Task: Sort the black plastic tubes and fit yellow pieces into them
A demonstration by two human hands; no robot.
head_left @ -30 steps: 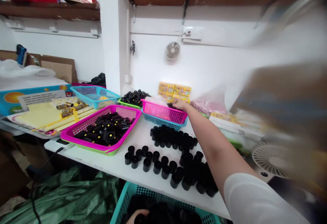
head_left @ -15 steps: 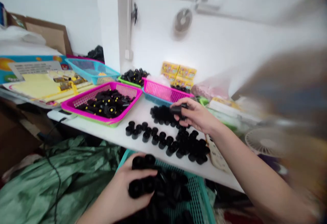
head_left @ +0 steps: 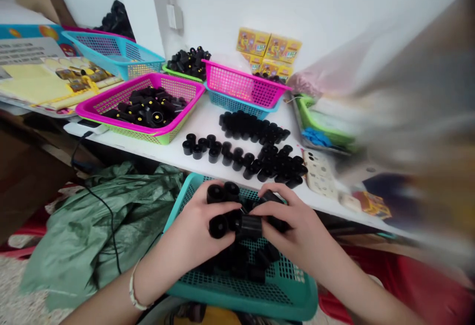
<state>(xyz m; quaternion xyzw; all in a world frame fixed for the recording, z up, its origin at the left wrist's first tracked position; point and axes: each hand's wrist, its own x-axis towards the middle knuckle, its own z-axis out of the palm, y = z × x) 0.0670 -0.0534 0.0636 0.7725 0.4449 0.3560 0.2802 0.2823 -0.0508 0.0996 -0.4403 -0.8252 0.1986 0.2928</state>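
My left hand [head_left: 202, 221] is closed around several short black plastic cylinders [head_left: 217, 226], their round ends facing me. Close beside it, my right hand [head_left: 293, 218] has its fingers round more black cylinders [head_left: 274, 201], and its fingertips meet the left hand's pieces. Both hands are over a teal plastic basket [head_left: 293, 295] that holds more loose black cylinders [head_left: 237, 260]. On the white table behind, black cylinders stand upright in a winding row [head_left: 237, 157] and in a dense block [head_left: 252, 126]. What exactly the pieces are, I cannot tell.
A magenta basket [head_left: 89, 112] of black parts with yellow centres sits at the table's left. Behind are a blue basket [head_left: 137, 65], another magenta basket [head_left: 256, 87] and yellow boxes [head_left: 282, 48]. A patterned phone case [head_left: 319, 171] lies right; green sheeting [head_left: 100, 221] hangs left.
My right hand has come down from the block of cylinders on the table to the basket, beside my left hand. The view has tilted downward. My left hand still holds its cylinders.
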